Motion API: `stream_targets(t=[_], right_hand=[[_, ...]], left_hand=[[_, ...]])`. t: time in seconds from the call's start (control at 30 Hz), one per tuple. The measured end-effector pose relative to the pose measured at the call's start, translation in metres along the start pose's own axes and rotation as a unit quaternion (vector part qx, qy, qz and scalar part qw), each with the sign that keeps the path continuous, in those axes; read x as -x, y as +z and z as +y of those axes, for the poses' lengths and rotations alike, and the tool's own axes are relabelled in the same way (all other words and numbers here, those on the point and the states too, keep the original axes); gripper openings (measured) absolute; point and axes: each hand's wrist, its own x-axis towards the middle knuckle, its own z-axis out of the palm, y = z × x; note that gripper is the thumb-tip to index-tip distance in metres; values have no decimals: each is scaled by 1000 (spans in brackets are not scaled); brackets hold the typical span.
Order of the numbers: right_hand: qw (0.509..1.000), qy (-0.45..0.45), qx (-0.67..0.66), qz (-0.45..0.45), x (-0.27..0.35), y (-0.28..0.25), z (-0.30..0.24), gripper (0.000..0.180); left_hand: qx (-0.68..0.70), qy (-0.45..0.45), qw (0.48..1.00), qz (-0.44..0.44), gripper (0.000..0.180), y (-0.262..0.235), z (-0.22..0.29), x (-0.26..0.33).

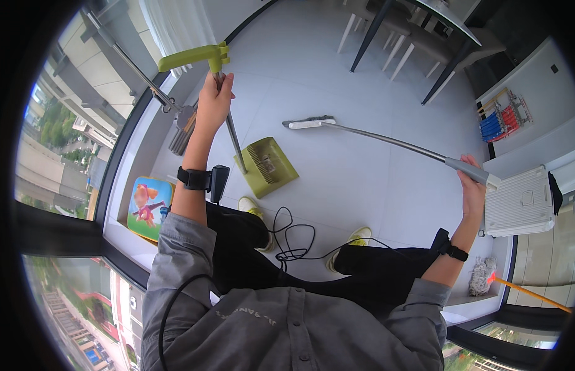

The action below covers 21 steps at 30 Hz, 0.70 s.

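My left hand is closed around the pole of a long-handled green dustpan, just below its green grip. The pan rests on the floor in front of my left foot, with a comb of teeth along one side and some greyish debris inside. On the right, my right hand holds a broom by the thick grey end of its handle. The broom's white head with dark grey bristles lies on the floor beyond the dustpan, apart from it.
A black cable lies looped between my feet. A mop stands by the window, near a colourful picture box. To the right are a white suitcase, a string mop and a hanger rack. Chairs surround a table ahead.
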Motion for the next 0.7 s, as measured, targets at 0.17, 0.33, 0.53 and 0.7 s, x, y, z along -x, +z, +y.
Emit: stream_targets(t=[0.17,0.33,0.53,0.7], right_hand=[[994,18,-16,105,-9,-2,14,46],[929,89,-81,349,-26,-27,46,50],[941,43,-69,328,-21,-21,41,34],[943,20,-121,308,-20,-24,37,30]], left_hand=[[25,19,1000,-4,24,-4,-11,-2],[22,19,1000,-7,24,3,-3,0],[-2,12,1000,-3,24,-1,-6,1],[18,18,1000,-5,23,2,-7,1]])
